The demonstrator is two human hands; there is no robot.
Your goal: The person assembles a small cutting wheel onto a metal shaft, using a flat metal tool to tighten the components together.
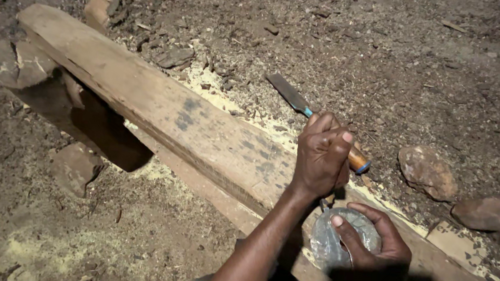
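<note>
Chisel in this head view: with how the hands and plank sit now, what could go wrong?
The left hand grips the chisel in a fist just above the right hand, so a slip could cut it. The right hand's clear plastic bag could tear. The plank rests on stones and might rock.

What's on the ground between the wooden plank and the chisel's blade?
In the head view, pale sawdust and dark chips lie between the wooden plank and the chisel.
</note>
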